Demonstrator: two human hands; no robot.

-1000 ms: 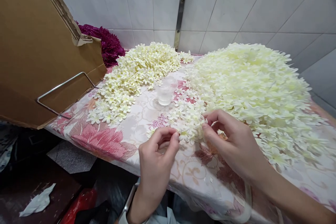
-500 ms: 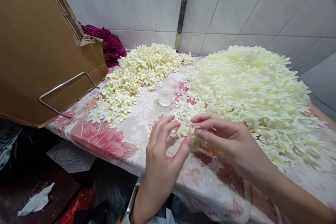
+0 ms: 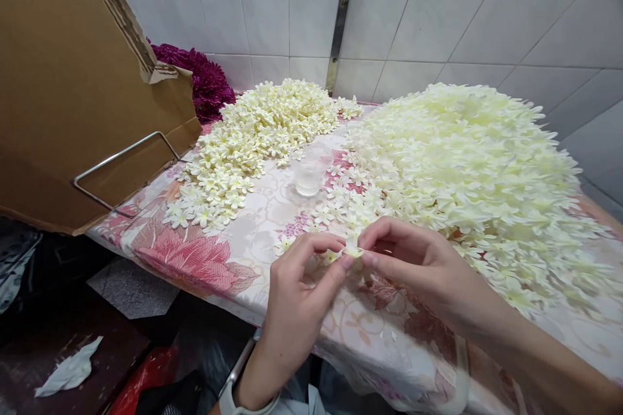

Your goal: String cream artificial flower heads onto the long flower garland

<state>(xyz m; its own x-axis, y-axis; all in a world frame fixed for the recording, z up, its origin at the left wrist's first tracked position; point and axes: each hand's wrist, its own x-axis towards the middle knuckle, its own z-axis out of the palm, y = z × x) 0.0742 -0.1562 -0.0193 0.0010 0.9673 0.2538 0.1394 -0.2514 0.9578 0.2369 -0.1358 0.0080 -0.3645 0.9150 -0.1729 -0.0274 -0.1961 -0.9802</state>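
Observation:
A small white artificial flower [image 3: 352,250] with a yellowish middle is pinched between both hands near the table's front edge. My left hand [image 3: 302,288] closes thumb and forefinger on its left petals. From the other side, the thumb and forefinger of my right hand [image 3: 418,266] grip it. A broad heap of pale flowers [image 3: 467,155] lies just beyond and to the right of my right hand. Farther left is a second heap of cream flowers [image 3: 272,120]. Between the heaps stands a small clear cup [image 3: 308,179], which seems to hold a clear liquid.
A large cardboard box [image 3: 87,104] stands at the left, with a bent metal wire [image 3: 117,159] at its lower part. Purple flowers [image 3: 204,84] sit behind it. The floral tablecloth [image 3: 243,233] covers the table, which meets a tiled wall [image 3: 413,6] carrying a metal bracket [image 3: 337,39].
My left fingers have moved in and closed on the flower, meeting my right fingertips. Half a second ago the hands were apart, with the flower at my right fingertips.

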